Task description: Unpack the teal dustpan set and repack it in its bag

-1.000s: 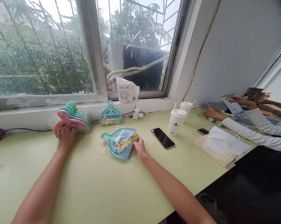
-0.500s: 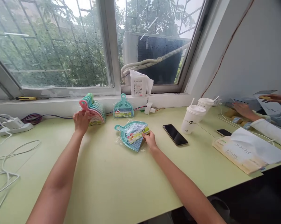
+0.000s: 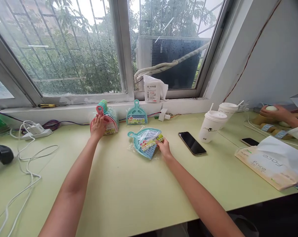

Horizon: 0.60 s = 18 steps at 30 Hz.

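Teal dustpan set — wrapped in clear film, lying flat mid-surface, handle toward the left, blue brush on top with a yellow-green label across it. It sits just left of the right hand, which touches its right edge: thumb and fingers pinched on the label end.

Left hand is off to the left of that set, well apart from it. Fingers stretched out against the front pink dustpan of an upright row of dustpans, teal ones behind. Contact looks flat.

Another teal set stands upright behind the lying one, leaning near the wall under the sill, just right of the row. White packet on the sill above.

Right of the right hand: black phone, then a lidded white cup with a second cup behind it. Farther right, a tissue pack. Far right edge — a co-worker's hand holding something pale and round.
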Motion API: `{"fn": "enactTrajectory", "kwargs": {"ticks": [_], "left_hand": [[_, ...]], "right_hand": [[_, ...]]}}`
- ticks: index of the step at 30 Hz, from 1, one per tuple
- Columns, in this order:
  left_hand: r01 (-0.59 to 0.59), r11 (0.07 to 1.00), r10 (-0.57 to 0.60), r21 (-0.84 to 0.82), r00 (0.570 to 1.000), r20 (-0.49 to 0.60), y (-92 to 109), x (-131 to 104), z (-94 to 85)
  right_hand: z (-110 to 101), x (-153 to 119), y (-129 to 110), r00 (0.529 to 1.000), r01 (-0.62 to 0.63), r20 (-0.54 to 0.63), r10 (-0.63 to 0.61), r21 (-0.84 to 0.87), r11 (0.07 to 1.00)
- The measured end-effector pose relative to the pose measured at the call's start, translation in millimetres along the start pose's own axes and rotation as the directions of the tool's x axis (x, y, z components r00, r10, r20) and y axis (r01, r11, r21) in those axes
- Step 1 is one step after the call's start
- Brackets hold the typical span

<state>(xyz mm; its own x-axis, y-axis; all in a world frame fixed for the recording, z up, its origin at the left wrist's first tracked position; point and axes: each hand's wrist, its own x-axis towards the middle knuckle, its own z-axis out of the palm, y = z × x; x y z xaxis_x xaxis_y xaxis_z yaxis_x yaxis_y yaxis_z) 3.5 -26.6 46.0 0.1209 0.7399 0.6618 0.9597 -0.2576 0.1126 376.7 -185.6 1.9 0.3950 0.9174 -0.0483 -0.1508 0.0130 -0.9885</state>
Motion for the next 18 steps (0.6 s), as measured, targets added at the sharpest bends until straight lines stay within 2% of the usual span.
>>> {"fn": "enactTrajectory", "kwargs": {"ticks": [5, 8, 12, 18], "left_hand": [[-0.068, 0.996, 0.070, 0.049, 0.997, -0.043, -2, -11, 4.6], [-0.039, 0.997, 0.044, 0.072, 0.997, -0.068, -4, -23, 8.6], [0.016, 0.993, -0.014, 0.115, 1.000, -0.013, -7, -31, 16.2], [-0.037, 0.988, 0.021, 0.153, 0.995, 0.100, -8, -33, 17.3]], "right_hand": [[0, -1, -1, 1.000, 0.001, 0.003, -0.002, 0.017, 1.000], [0, 0, 0, 1.000, 0.009, 0.002, -0.009, 0.013, 1.000], [0, 2, 3, 1.000, 0.014, 0.000, -0.014, 0.012, 1.000], [-1, 5, 7, 1.000, 0.021, 0.007, -0.021, 0.007, 1.000]]}}
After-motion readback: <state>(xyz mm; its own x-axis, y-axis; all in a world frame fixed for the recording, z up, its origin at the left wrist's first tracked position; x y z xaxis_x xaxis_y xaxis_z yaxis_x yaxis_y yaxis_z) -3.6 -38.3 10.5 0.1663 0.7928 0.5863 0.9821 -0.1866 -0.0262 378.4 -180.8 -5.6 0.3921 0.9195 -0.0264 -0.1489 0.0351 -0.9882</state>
